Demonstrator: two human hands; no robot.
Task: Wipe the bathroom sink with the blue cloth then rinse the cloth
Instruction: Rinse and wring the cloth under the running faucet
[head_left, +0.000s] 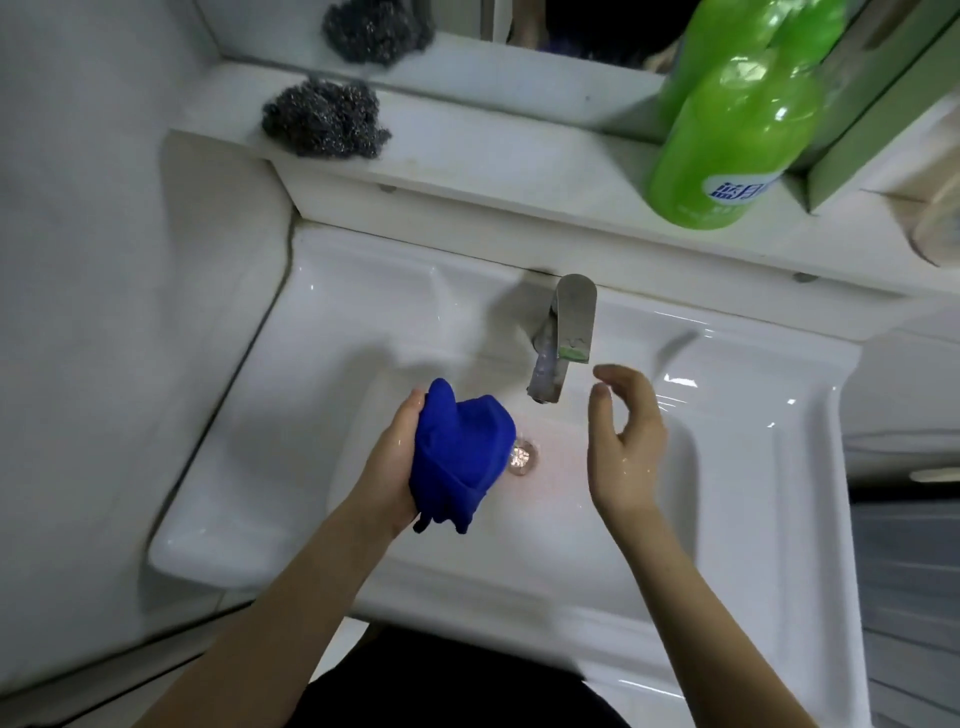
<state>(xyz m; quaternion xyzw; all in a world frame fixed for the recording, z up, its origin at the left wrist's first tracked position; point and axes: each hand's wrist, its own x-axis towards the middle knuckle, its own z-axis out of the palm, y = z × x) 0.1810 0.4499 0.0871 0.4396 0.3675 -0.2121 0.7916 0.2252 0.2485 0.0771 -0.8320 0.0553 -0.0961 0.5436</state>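
The blue cloth (460, 454) is bunched up in my left hand (389, 465), held over the bowl of the white sink (291, 405) just left of the metal drain (521, 456). My right hand (623, 441) is wet and empty, fingers apart and curled, hovering right of the chrome tap (563, 338) and just below its lever. I cannot tell whether water runs from the spout.
A white shelf (493, 156) runs behind the sink under a mirror. It carries a steel wool scourer (324, 119) at the left and a green bottle (732, 135) at the right. A wall stands close on the left.
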